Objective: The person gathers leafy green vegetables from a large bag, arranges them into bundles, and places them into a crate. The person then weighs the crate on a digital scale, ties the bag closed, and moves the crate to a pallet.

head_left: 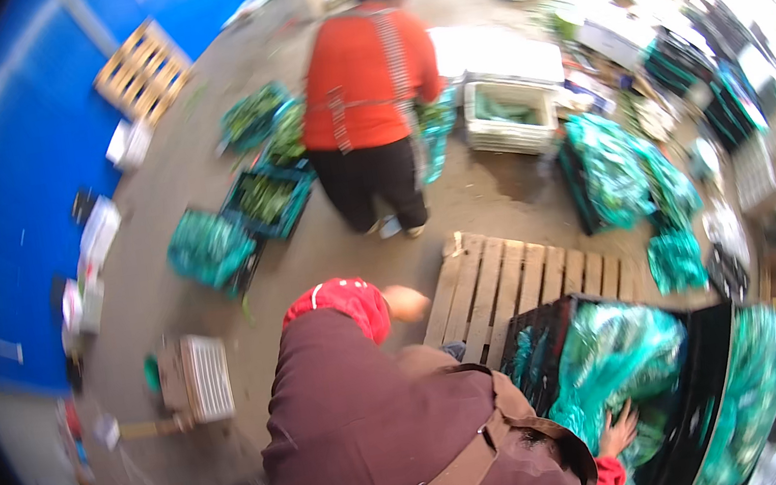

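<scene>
My right hand [618, 427], with a red cuff, lies with spread fingers on a green plastic bag [622, 343] inside a black crate [696, 370] at the lower right. Leafy greens seem to show through the plastic. My left hand [408, 303], blurred below a red sleeve, is held out over the floor beside a wooden pallet [490, 280]; whether its fingers are closed is unclear. Another green-bagged bundle [744, 393] sits just right of the crate.
A co-worker in a red top [369, 81] stands ahead, back turned, near a white crate [511, 124]. Crates of greens [266, 196] line the floor to the left. Bagged crates [608, 170] stand right of the pallet. A blue wall [22, 182] borders the left.
</scene>
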The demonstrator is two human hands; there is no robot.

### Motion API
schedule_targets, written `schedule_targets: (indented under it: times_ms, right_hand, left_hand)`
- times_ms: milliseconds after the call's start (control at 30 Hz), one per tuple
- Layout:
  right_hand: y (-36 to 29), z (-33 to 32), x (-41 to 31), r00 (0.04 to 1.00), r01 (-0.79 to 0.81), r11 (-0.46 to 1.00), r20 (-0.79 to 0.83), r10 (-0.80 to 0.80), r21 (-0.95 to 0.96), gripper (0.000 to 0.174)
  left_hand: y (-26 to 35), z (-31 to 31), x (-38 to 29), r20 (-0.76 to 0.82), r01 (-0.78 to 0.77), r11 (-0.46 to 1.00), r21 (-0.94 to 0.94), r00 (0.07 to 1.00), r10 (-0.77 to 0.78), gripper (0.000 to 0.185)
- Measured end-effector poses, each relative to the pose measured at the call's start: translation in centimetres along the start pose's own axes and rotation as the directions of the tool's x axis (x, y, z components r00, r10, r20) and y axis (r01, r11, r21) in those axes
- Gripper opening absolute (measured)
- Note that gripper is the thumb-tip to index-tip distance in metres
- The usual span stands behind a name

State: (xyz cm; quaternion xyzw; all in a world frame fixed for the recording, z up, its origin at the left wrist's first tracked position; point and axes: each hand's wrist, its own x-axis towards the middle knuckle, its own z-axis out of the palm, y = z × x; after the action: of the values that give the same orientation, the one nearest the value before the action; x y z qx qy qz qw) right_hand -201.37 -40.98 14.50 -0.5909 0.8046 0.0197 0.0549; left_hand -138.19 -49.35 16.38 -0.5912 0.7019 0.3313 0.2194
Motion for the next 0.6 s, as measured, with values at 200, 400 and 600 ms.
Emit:
schedule_targets:
  times_ms: [200,400,600]
  right_hand:
    - [3.5,-6.5,7.2,0.865,0.28,0.954,0.403,-0.299,0.107,0.062]
    - [-8.6,-13.0,16.1,0.909,0.366,0.866,-0.329,-0.255,0.341,0.031]
    - [-32.7,-9.9,9.7,0.59,0.713,0.518,-0.004,-0.808,0.473,0.03]
  left_hand:
    - [-18.6,23.6,-24.2,0.146,0.789,0.412,-0.457,0.523,-0.84,0.012]
    - [-6.2,36.9,-32.7,0.522,0.816,0.176,-0.551,0.502,-0.69,0.018]
    - [-3.6,39.0,-31.2,0.668,0.671,-0.234,-0.704,0.513,-0.539,0.026]
